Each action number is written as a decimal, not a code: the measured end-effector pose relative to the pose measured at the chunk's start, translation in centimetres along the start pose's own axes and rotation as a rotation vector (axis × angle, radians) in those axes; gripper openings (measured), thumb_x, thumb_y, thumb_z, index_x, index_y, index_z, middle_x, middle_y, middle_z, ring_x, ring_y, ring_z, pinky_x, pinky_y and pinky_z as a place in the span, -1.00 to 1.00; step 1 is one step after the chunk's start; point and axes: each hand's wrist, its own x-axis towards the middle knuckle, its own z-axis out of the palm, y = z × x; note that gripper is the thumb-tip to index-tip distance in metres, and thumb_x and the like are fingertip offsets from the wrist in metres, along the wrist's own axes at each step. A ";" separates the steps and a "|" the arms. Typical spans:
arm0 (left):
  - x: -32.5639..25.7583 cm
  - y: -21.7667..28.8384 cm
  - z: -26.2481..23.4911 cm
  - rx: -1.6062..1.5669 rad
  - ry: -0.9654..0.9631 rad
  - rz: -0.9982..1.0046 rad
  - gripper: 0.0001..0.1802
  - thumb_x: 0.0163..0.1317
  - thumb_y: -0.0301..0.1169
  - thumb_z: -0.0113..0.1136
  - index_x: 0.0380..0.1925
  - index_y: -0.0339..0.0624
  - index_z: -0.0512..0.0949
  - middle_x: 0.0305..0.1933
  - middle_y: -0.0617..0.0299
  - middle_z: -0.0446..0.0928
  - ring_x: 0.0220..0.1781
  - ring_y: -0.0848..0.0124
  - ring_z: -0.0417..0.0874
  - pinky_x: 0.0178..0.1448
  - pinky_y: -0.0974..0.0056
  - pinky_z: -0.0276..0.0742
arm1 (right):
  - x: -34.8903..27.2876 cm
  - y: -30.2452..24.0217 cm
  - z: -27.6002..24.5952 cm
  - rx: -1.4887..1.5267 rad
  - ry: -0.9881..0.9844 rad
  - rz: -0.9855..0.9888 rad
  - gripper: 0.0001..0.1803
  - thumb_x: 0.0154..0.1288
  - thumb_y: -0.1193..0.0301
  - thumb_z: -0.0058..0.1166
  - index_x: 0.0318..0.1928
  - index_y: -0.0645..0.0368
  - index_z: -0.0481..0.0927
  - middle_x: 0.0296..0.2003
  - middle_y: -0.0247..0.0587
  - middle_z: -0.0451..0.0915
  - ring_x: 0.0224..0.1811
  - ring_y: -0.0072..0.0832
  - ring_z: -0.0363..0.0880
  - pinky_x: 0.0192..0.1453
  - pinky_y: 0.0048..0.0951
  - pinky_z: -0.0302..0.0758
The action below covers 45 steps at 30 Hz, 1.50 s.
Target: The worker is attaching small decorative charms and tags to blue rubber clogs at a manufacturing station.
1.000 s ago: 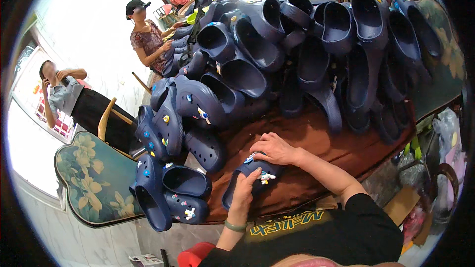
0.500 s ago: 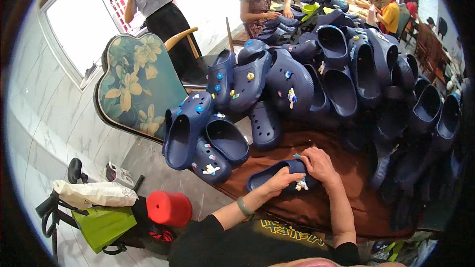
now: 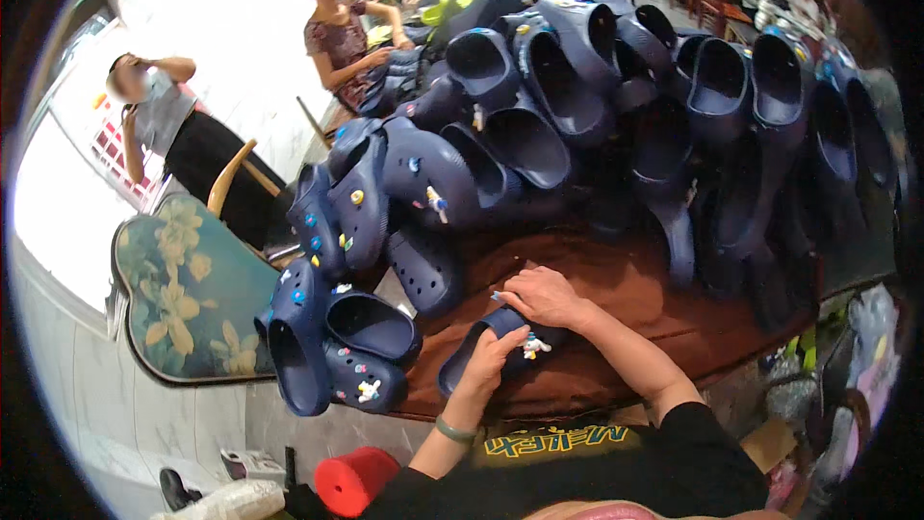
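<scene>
A navy clog [image 3: 461, 351] rests on the brown cloth [image 3: 616, 327] before me. My left hand [image 3: 493, 354], with a green bangle at the wrist, grips the clog's side, thumb on top. At the toe end, my right hand [image 3: 547, 297] is closed, its fingertips pinching a small light-blue piece [image 3: 498, 297]. Part of that piece is hidden, so I cannot tell its exact kind. Beneath my right wrist, a white figure charm [image 3: 535, 346] sits on the clog's upper. To the left lies a finished-looking navy clog with charms [image 3: 369, 380].
Navy clogs [image 3: 525, 144] are heaped across the table's far and right sides. A flower-patterned chair back [image 3: 192, 294] stands at left, a red stool [image 3: 356, 480] below it. One person [image 3: 351, 48] sits beyond the heap; another [image 3: 183, 125] stands at far left. Plastic bags [image 3: 861, 356] lie at right.
The whole view has swung right, so the table and clogs sit further left. Both hands keep their holds on the clog and the light-blue piece.
</scene>
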 end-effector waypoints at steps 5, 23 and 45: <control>-0.1 0.0 0.1 0.011 -0.031 0.036 -0.72 0.22 -0.44 0.18 -0.06 -0.24 0.50 -0.17 0.24 0.61 -0.21 0.45 0.66 -0.14 0.35 0.60 | 0.2 0.2 1.1 -0.019 0.040 0.130 -0.63 0.38 0.12 -0.12 -0.35 0.10 0.61 -0.37 -0.14 0.62 -0.25 -0.16 0.59 -0.03 -0.12 0.47; -2.9 -1.5 1.5 0.089 -0.219 0.596 -0.47 0.13 -0.32 0.19 0.07 -0.38 0.39 -0.01 -0.03 0.53 0.02 0.13 0.59 0.16 0.05 0.50 | -3.9 4.0 -0.6 0.526 0.305 0.500 -0.61 0.35 0.11 0.00 -0.24 0.25 0.43 -0.27 -0.01 0.58 -0.21 -0.13 0.55 -0.14 -0.25 0.45; -2.8 2.8 3.2 -0.308 -0.113 -0.189 -0.38 0.13 -0.13 0.07 0.14 -0.28 0.33 -0.02 -0.05 0.52 -0.12 0.07 0.63 -0.07 0.03 0.63 | -5.1 3.0 -2.4 0.259 0.085 0.068 -0.64 0.15 0.08 0.19 -0.15 0.02 0.64 -0.31 -0.15 0.37 -0.28 -0.18 0.48 -0.25 -0.18 0.43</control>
